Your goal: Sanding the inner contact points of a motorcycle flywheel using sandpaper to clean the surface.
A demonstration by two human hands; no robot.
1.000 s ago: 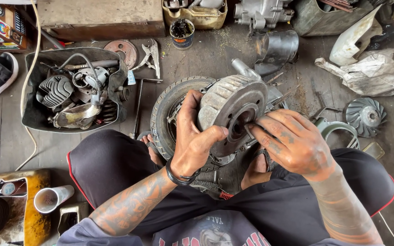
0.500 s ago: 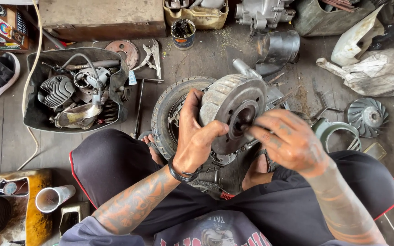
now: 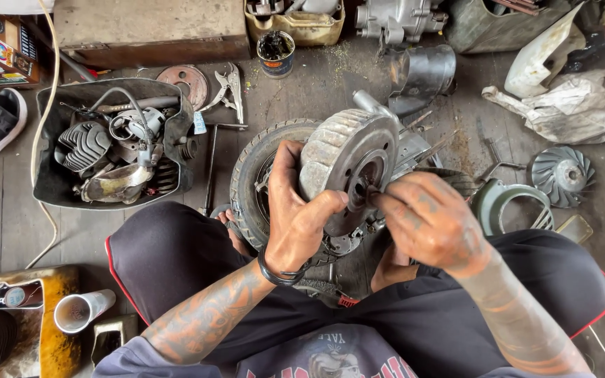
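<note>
A worn plank floor (image 3: pixel 302 98) littered with engine parts fills the view, and a person sits on it with knees spread. Between the knees, just in front of the body, stands a grey finned drum (image 3: pixel 348 164), tilted so its open face looks toward the person and slightly right; its axis runs from near-right to far-left. Behind it, to the left, a small tyre (image 3: pixel 250 178) leans against the same assembly.

The left hand (image 3: pixel 295 213) is clamped on the drum's near-left rim, thumb lying across the face toward the hub and fingers wrapped behind. The right hand (image 3: pixel 425 220) comes in from the right, its fingertips pinched together at the hub hole (image 3: pixel 364 187); whatever small part they hold is too hidden to name. Both hands are touching the drum, almost meeting at the hub, the right one nearer the centre.

Far left sits a black tray (image 3: pixel 47 185) of engine parts, with pliers (image 3: pixel 229 87) beyond it and a small can (image 3: pixel 275 52) further off. A fan wheel (image 3: pixel 561 175) lies well apart at right.
</note>
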